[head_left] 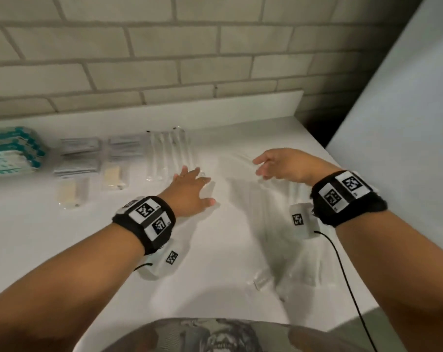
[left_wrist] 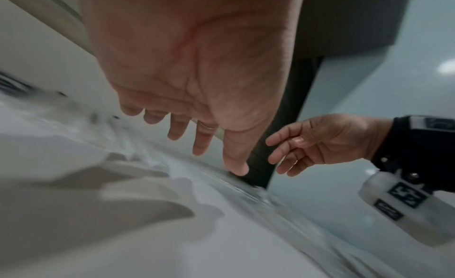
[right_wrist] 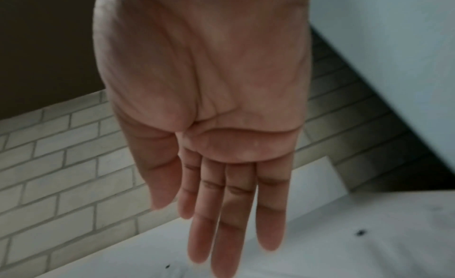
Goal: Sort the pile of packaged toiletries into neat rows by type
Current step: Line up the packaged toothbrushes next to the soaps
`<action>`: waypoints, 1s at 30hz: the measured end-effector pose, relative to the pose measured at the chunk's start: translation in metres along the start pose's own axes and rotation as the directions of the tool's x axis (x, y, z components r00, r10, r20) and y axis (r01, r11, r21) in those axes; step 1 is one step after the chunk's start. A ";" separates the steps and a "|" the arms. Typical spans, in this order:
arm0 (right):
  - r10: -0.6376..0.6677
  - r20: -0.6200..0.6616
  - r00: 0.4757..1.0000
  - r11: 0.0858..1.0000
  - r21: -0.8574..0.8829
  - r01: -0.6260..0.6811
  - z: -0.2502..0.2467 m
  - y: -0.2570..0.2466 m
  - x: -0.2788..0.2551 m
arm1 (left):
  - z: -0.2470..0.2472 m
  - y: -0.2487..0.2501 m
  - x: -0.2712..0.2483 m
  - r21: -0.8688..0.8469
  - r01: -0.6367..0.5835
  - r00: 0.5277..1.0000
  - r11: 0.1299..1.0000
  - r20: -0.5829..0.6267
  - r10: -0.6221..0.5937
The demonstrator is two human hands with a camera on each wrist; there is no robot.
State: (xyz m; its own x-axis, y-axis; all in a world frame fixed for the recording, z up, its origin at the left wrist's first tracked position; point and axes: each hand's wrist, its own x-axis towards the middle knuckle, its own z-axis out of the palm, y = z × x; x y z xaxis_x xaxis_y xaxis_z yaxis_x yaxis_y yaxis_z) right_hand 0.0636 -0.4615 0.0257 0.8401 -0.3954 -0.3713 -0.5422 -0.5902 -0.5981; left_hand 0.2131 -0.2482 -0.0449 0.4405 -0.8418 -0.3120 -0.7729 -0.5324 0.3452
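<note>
Far left: teal packs point(head_left: 12, 151) stacked. Right of these: sachets point(head_left: 79, 146), soaps point(head_left: 112, 175), clear tubes point(head_left: 168, 153) in rows. Left hand point(head_left: 190, 193) flat, fingers spread, gripping nothing. Right hand point(head_left: 283, 163) raised, fingers straight, empty. Near right: blurred clear wrappers point(head_left: 286, 255).

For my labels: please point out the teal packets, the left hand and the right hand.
teal packets point(head_left: 12, 151): head view, middle of the stack.
left hand point(head_left: 190, 191): head view, back of hand.
right hand point(head_left: 289, 163): head view, back of hand.
</note>
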 end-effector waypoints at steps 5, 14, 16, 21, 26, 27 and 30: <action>0.117 -0.099 0.988 0.993 -0.005 -0.119 -0.005 0.050 -0.072 | 0.029 0.058 -0.014 0.058 -0.187 0.979 0.981 0.094 0.182; 0.082 0.067 0.994 0.949 -0.311 -0.057 0.013 0.128 -0.110 | 0.068 0.157 -0.031 0.106 -0.313 0.936 0.944 0.201 0.288; 0.038 0.007 0.999 0.963 -0.266 -0.035 0.008 0.139 -0.109 | 0.079 0.175 -0.033 0.183 -0.293 0.938 0.939 0.247 0.245; -0.007 -0.038 0.999 0.973 -0.232 -0.002 -0.010 0.159 -0.093 | 0.083 0.189 -0.023 0.153 -0.086 0.985 0.985 0.164 0.060; -0.054 -0.150 0.987 0.958 -0.285 0.009 -0.026 0.162 -0.051 | 0.069 0.179 -0.021 -0.104 0.120 0.989 0.987 0.103 -0.110; -0.063 -0.158 0.985 0.954 -0.300 0.013 -0.027 0.159 -0.042 | 0.068 0.176 -0.020 -0.143 0.153 0.987 0.978 0.069 -0.144; -0.055 -0.099 0.994 0.933 -0.359 0.016 -0.024 0.148 -0.019 | 0.060 0.174 -0.012 -0.272 0.240 0.963 0.932 -0.053 -0.263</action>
State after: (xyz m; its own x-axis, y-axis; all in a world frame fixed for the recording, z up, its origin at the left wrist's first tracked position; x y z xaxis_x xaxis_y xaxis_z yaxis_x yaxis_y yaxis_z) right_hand -0.0328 -0.5585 -0.0387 0.8629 -0.4300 -0.2656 -0.4987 -0.8096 -0.3096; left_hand 0.0462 -0.3252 -0.0346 0.6521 -0.6752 -0.3447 -0.4904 -0.7224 0.4875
